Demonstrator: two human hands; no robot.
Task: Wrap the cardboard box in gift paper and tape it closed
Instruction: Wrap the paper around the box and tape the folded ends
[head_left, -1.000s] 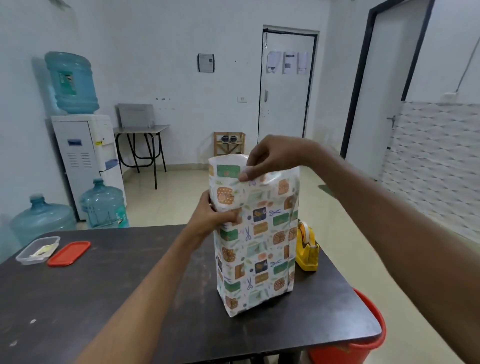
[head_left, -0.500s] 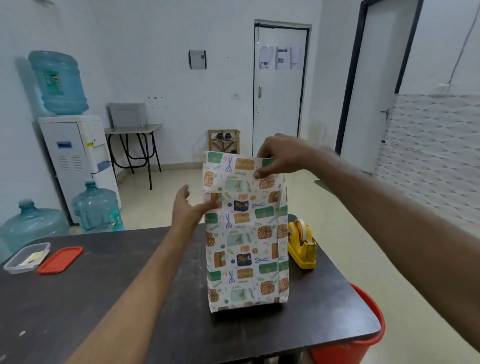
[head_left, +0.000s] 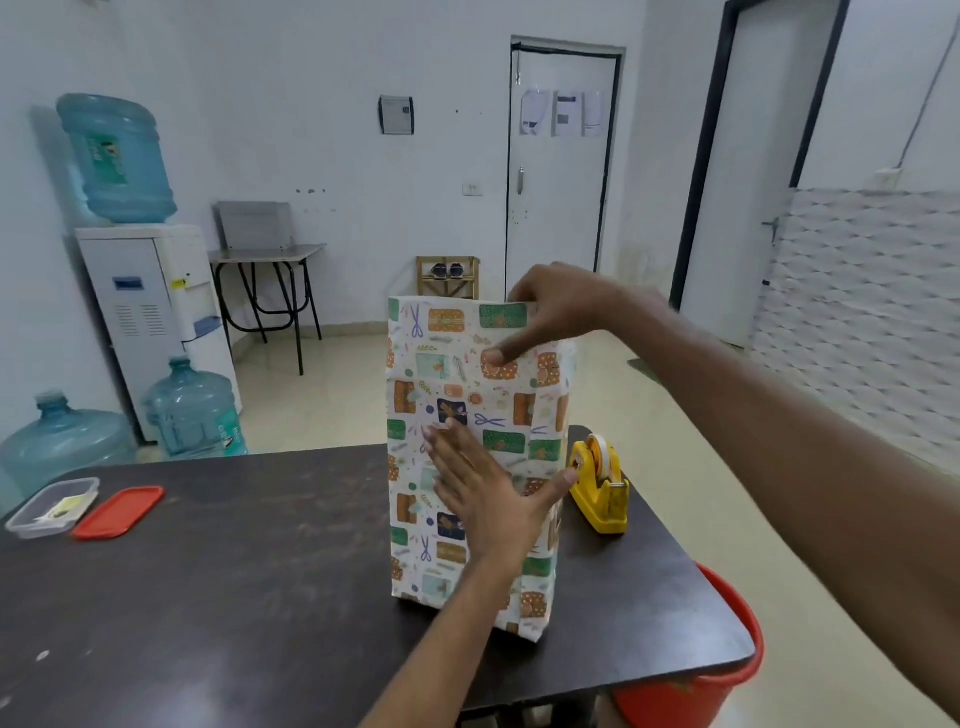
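Observation:
The box wrapped in patterned gift paper (head_left: 457, 374) stands upright on the dark table (head_left: 234, 571), with loose paper rising above it. My left hand (head_left: 488, 493) lies flat against the front face, fingers straight and spread. My right hand (head_left: 556, 312) pinches the paper's top right edge, thumb on the front and fingers behind. The cardboard itself is hidden under the paper. A yellow tape dispenser (head_left: 600, 488) sits just right of the box.
A clear container (head_left: 52, 506) and its red lid (head_left: 119, 512) lie at the table's left. A red bucket (head_left: 717, 686) stands on the floor by the table's right corner. Water jugs (head_left: 192, 410) and a dispenser (head_left: 150, 312) stand at the far left.
My left hand left the box's left edge and now lies flat on the front face, lower down. The right hand keeps its pinch on the top edge. The box turned slightly.

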